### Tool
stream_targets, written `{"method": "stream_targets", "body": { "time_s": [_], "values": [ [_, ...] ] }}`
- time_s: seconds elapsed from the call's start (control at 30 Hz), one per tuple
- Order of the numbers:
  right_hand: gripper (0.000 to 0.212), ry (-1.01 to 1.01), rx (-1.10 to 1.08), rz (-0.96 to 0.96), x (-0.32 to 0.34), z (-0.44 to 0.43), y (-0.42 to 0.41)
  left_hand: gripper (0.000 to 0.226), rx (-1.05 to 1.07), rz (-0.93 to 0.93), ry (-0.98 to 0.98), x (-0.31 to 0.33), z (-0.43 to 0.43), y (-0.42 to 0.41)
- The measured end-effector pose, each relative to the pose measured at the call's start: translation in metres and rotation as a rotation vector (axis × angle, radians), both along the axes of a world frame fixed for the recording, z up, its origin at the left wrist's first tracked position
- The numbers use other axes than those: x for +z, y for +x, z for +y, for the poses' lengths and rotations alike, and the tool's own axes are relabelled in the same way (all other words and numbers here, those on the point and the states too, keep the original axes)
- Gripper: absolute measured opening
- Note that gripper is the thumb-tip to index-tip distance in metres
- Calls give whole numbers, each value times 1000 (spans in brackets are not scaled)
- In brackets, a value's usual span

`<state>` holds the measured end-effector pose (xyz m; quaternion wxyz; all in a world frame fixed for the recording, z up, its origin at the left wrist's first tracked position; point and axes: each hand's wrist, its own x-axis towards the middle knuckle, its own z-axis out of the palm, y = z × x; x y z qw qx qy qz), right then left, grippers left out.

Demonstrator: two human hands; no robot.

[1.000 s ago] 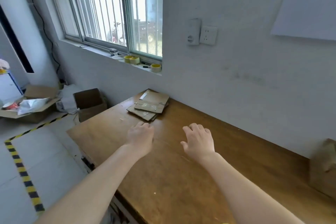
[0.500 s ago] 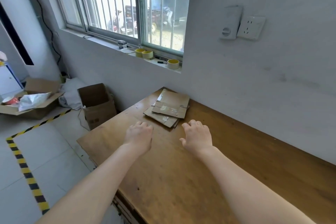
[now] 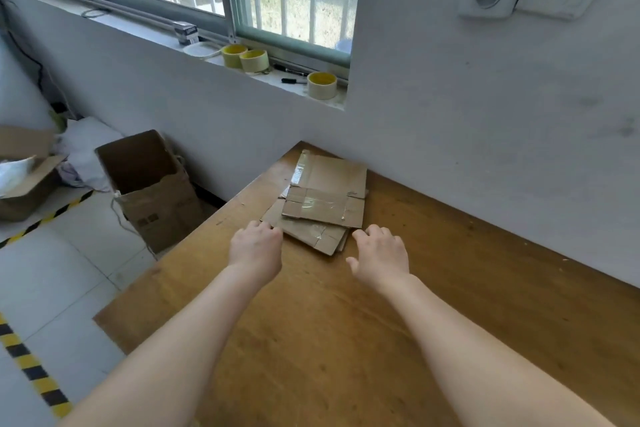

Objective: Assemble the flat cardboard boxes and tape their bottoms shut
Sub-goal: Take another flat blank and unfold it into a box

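A small stack of flat cardboard boxes point(image 3: 325, 204), with old clear tape on them, lies at the far left corner of the wooden table point(image 3: 346, 340). My left hand point(image 3: 255, 248) hovers at the stack's near left corner, fingers loosely curled, holding nothing. My right hand point(image 3: 380, 255) is just right of the stack's near edge, fingers relaxed and spread, also empty. Whether either hand touches the cardboard I cannot tell. Rolls of yellowish tape point(image 3: 322, 84) stand on the window sill above the table.
Two more tape rolls point(image 3: 245, 57) and black markers point(image 3: 293, 80) lie on the sill. An open brown carton point(image 3: 152, 191) stands on the floor left of the table, another open box point(image 3: 20, 180) further left. Yellow-black floor tape point(image 3: 31, 371) runs along the tiles.
Both hands have moved forward across the table to the near edge of the cardboard stack. The view has come closer to the stack and tilted down.
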<state>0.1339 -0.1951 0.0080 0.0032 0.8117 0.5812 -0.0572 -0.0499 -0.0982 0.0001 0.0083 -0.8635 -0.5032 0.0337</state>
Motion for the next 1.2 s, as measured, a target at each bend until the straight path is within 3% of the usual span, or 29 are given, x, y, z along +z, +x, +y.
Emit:
{"method": "stream_targets", "body": {
  "time_s": [0.13,0.33,0.5,0.77,0.9,1.03,1.2],
  "values": [
    [48,-41,-101,46,-20,36,7,18,-13,-11,-64,-23,45,15],
    [57,-54,-313,173,-51,79,19,20,49,-210,-254,-58,96,45],
    [76,-40,-466,364,-73,101,25,45,146,-350,-367,-73,117,63],
    [54,374,-785,613,-73,105,23,43,472,-723,-638,-70,132,74],
    [41,527,-846,745,-63,83,18,38,650,-1052,-819,-60,106,76],
    [39,635,-912,836,-48,39,15,16,631,-1268,-886,-41,59,75],
    [35,755,-928,877,-29,-36,22,7,578,-1354,-884,-16,-18,79]
  ]
}}
